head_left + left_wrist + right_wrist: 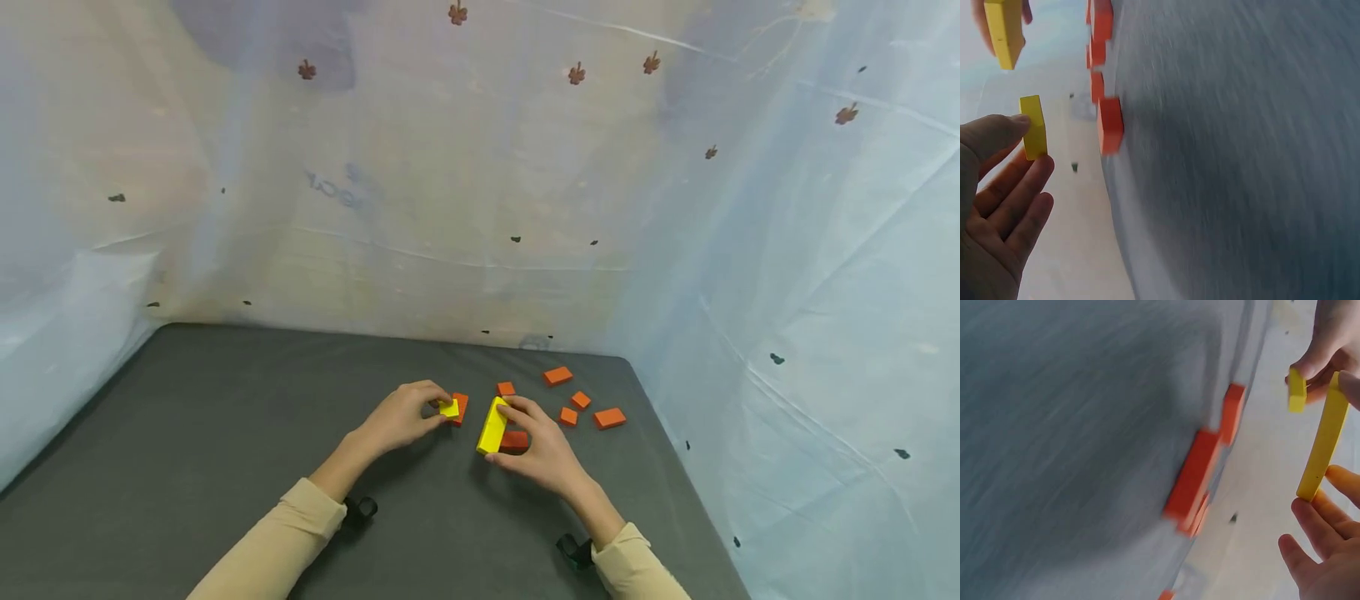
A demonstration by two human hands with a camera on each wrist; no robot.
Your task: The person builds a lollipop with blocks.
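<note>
Between thumb and fingertips the left hand (401, 415) pinches a small yellow block (449, 409); the left wrist view shows this yellow block (1034, 128) held at its ends. To its right, the right hand (546, 450) grips a longer yellow block (492, 427) by its two ends, tilted. In the right wrist view the long block (1324, 437) is near the small one (1297, 390), with a gap between them. Both blocks appear raised above the table. An orange block (461, 408) lies partly hidden behind the small yellow block.
On the dark table (225, 450), a red-orange block (514, 442) lies partly behind the right hand. Several orange blocks, including one at the back (558, 376) and one at the right (610, 418), lie further right. A pale plastic sheet (420, 208) hangs behind the table.
</note>
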